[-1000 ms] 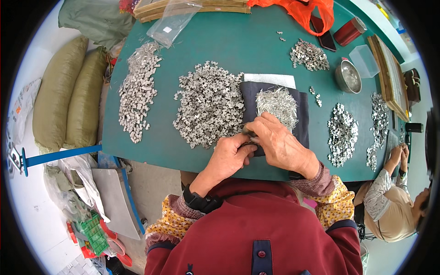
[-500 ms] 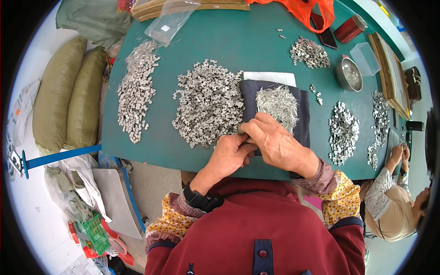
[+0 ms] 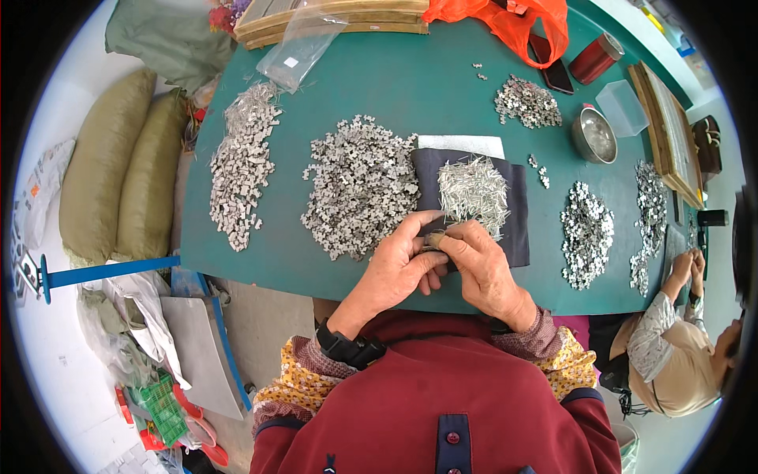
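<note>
Over the near edge of a dark cloth point(image 3: 517, 229), my left hand point(image 3: 399, 268) and my right hand point(image 3: 485, 268) meet with their fingertips together. Both are closed in a pinch, and whatever sits between the fingers is too small and hidden to name. Something brownish covers a fingertip where they meet. Just beyond my hands, a heap of thin, shiny metal pins point(image 3: 475, 193) lies on the cloth. To the left of my left hand spreads a large pile of small grey metal pieces point(image 3: 359, 186) with notched outlines. A folded white cloth point(image 3: 466, 145) shows behind the dark one.
The green table point(image 3: 316, 83) also carries a long pile of pieces point(image 3: 241, 174) on the left and a pile point(image 3: 587, 237) on the right. A metal bowl point(image 3: 594, 136), clear plastic box point(image 3: 622, 109) and red can point(image 3: 596, 58) stand far right. Another person point(image 3: 671, 347) works at right.
My right hand has turned and drawn back slightly toward me, uncovering more of the pin heap. My left hand stays close by, its fingers more raised. The whole view has shifted a little.
</note>
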Available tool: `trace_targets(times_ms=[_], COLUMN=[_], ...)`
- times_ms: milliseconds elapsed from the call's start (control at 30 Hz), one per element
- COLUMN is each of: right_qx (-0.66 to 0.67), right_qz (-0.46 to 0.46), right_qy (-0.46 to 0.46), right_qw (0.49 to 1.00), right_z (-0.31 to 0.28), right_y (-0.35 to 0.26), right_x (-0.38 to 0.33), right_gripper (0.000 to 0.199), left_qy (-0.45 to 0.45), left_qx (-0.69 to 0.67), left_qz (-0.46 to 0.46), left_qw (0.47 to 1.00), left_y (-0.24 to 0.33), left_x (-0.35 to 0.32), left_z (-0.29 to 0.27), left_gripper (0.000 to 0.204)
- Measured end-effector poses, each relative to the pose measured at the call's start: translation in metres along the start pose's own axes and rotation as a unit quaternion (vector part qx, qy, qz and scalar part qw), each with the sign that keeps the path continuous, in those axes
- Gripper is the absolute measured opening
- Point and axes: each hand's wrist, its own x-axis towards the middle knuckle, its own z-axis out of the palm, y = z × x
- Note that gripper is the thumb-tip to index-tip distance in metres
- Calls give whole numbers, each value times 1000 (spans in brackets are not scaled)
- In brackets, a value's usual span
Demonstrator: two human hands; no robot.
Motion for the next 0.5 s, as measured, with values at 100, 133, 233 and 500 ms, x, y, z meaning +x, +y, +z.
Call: trace_targets(times_ms=[100, 133, 233, 500], right_qx=[36, 35, 22, 50], right_qz=[23, 20, 6, 9], right_qy=[8, 7, 8, 17], right_qw=[999, 999, 1000, 999], right_z=[0, 0, -1, -6], right_y=[-5, -6, -6, -11], right_x=[-1, -1, -3, -3], right_gripper=[43, 44, 46, 45], left_qy=[-16, -20, -31, -36], left_qx=[0, 7, 2, -4], left_qz=[6, 11, 8, 20], left_qw=[1000, 1000, 999, 999], left_y=[3, 4, 9, 16], left_x=[-2, -2, -4, -8], left_z=[1, 1, 3, 7], left_gripper=[47, 47, 46, 46])
